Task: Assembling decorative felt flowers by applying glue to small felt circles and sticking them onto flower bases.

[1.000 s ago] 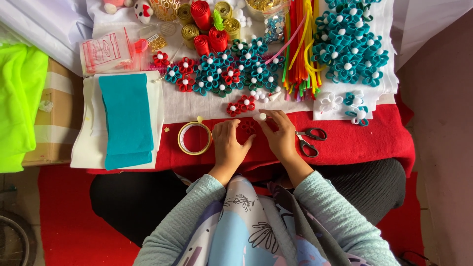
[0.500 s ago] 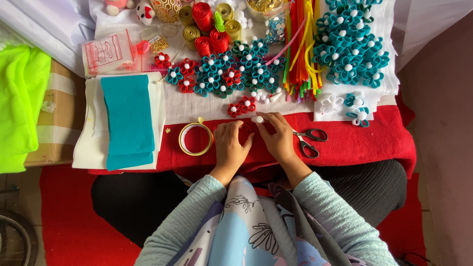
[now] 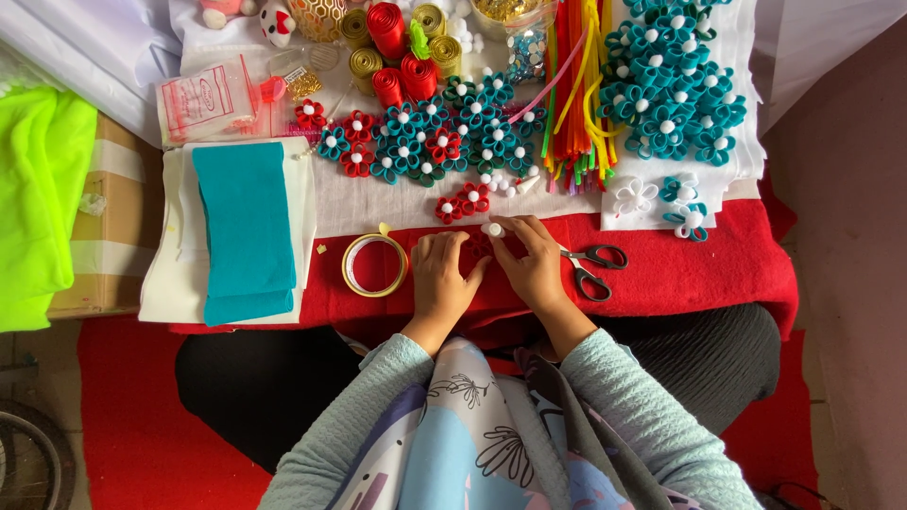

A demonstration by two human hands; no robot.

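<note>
Hardly anything has shifted since the earlier frame: right hand [image 3: 537, 264] slid slightly left with the white pompom [image 3: 493, 229], still pinched at its fingertips over the red flower [image 3: 477, 247]. Left hand [image 3: 441, 274] lies flat, fingers loosely spread, touching the flower's left edge, gripping nothing. Flower sits mid-frame on the red felt [image 3: 699, 274] covering the counter, between both hands. Tape roll [image 3: 374, 265] just left of left hand, scissors [image 3: 591, 269] just right of right hand. Teal felt strip [image 3: 243, 227] at left.
</note>
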